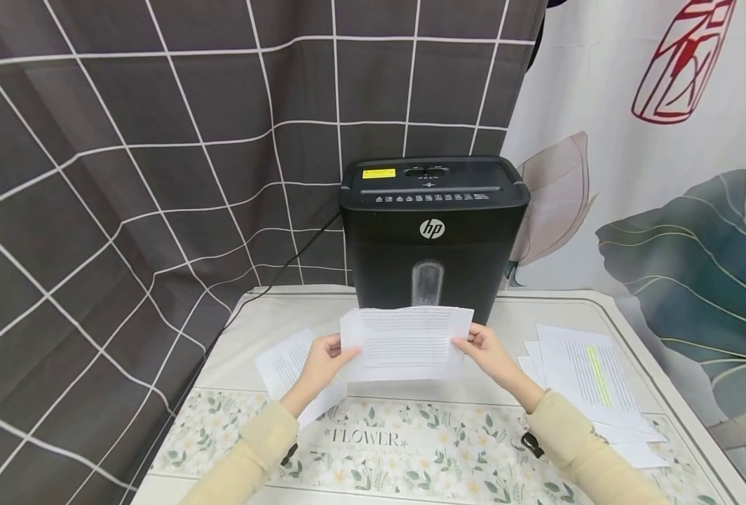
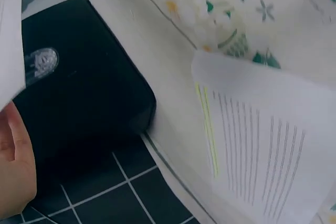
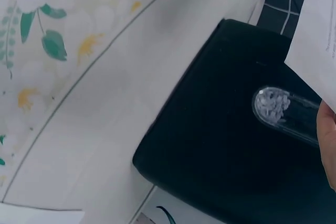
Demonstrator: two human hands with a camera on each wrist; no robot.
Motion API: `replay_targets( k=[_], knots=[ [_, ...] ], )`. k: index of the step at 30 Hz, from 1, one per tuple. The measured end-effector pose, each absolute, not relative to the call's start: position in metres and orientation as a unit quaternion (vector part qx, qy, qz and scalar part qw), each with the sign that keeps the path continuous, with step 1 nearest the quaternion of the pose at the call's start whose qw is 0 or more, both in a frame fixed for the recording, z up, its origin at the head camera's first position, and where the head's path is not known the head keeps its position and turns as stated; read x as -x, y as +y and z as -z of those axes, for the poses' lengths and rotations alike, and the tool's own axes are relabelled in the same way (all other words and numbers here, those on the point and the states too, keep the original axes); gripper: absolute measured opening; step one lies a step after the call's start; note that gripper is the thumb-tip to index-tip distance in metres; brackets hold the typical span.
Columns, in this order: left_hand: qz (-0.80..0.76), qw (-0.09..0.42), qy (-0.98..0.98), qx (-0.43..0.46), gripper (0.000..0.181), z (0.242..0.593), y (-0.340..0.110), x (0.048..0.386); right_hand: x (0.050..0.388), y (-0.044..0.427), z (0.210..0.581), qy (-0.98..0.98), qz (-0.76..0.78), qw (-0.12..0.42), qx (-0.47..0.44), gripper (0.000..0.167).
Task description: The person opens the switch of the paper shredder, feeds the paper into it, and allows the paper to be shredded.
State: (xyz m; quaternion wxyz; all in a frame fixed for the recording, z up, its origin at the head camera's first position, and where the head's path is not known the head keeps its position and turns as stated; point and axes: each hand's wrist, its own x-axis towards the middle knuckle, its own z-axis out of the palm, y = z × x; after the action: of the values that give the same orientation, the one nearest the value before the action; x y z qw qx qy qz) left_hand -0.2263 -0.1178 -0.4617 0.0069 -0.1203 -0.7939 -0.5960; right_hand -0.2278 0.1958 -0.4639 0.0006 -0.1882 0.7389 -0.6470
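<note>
Both hands hold up a printed sheet of paper (image 1: 407,344) in front of a black HP paper shredder (image 1: 385,259). My left hand (image 1: 322,361) pinches the sheet's left edge between thumb and fingers. At the opposite edge, my right hand (image 1: 489,354) pinches it the same way. The sheet hangs below the shredder's top, in front of its lower body. Through the shredder's clear window (image 3: 273,106), white paper shreds show in the right wrist view. Each wrist view catches only part of its hand and a corner of the sheet.
Another printed sheet (image 1: 285,361) lies on the table at the left, with yellow highlighting in the left wrist view. Several papers (image 1: 600,372) overlap at the right. A power cord (image 1: 272,280) runs left from the shredder. A grid-patterned curtain (image 1: 221,91) hangs behind.
</note>
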Motion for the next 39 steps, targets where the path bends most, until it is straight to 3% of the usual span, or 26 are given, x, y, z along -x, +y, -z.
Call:
replay_targets(
  k=[9, 16, 25, 39],
  knots=[
    [0.54, 0.023, -0.828, 0.147, 0.023, 0.44, -0.12, 0.245, 0.237, 0.201, 0.444, 0.749, 0.615, -0.066, 0.237, 0.02],
    [0.51, 0.059, -0.836, 0.191, 0.02, 0.406, -0.12, 0.265, 0.246, 0.205, 0.408, 0.785, 0.573, -0.105, 0.212, 0.02],
    [0.503, 0.093, -0.829, 0.224, 0.021, 0.36, -0.111, 0.289, 0.258, 0.212, 0.353, 0.815, 0.508, -0.21, 0.181, 0.007],
    [0.489, 0.102, -0.814, 0.297, 0.018, 0.291, -0.114, 0.316, 0.273, 0.22, 0.297, 0.832, 0.483, -0.192, 0.196, 0.016]
  ],
)
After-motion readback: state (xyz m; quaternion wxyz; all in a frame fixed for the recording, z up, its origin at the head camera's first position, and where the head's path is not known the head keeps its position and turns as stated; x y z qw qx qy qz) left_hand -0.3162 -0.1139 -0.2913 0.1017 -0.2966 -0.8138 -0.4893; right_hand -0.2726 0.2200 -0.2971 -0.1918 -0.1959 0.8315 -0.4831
